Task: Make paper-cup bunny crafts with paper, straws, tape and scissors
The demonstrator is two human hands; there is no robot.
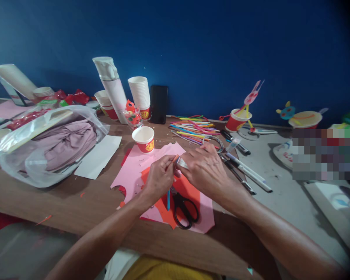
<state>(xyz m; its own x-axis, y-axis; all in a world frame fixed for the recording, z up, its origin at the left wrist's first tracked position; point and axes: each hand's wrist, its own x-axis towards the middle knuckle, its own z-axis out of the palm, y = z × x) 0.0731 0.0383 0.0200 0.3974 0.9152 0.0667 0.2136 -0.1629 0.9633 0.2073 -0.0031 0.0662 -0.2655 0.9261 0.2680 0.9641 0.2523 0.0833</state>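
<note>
Nearest to me, black-handled scissors lie flat on an orange sheet, with a blue straw just beside their left handle. The orange sheet rests on a larger pink sheet on the wooden table. Just above these, my left hand and right hand meet. Both are closed in a tight pinch on a small strip, which is orange at the left hand's fingertips and pale at the right's. I cannot tell whether it is one piece or two. The strip is held just off the paper, between the two thumbs. To the right of my right hand, several pens lie side by side. Farther back stands a red-and-white paper cup, with a spread of coloured straws to its right. A plastic bag sits well to the left, and a stack of cups stands against the blue wall.
</note>
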